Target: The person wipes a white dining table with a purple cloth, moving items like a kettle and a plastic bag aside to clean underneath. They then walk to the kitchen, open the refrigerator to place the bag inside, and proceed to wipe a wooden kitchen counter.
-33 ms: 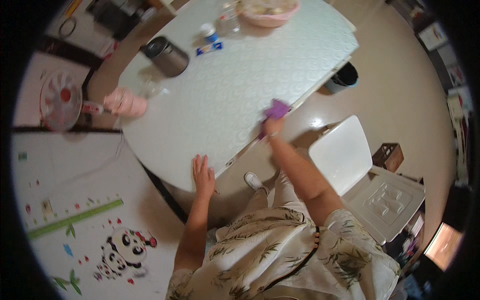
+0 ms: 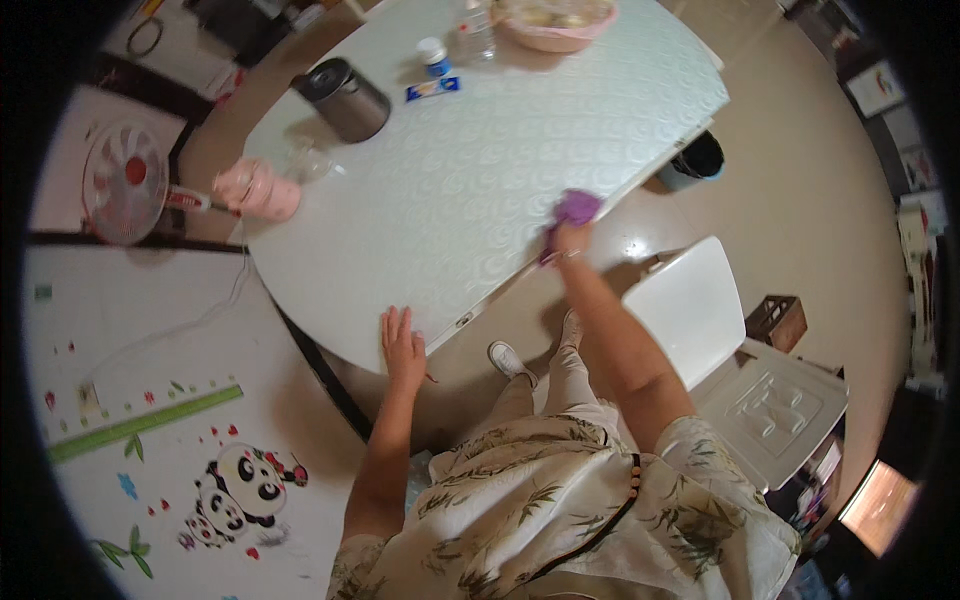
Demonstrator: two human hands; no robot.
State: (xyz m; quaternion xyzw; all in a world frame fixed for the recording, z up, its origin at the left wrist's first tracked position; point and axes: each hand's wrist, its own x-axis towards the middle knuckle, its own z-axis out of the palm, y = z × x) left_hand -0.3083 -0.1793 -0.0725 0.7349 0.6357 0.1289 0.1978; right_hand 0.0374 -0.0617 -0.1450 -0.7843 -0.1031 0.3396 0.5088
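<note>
Head view: I see the pale oval table [image 2: 470, 190], my left hand [image 2: 402, 345] spread flat on its near edge as if bracing, right hand [image 2: 568, 240] clenched on the purple cloth [image 2: 575, 208], pressed at the rim.

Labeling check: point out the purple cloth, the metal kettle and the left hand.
purple cloth [image 2: 576, 208], head view, middle of the bunched fabric.
metal kettle [image 2: 350, 102], head view, side of the body.
left hand [image 2: 401, 345], head view, back of hand.
</note>
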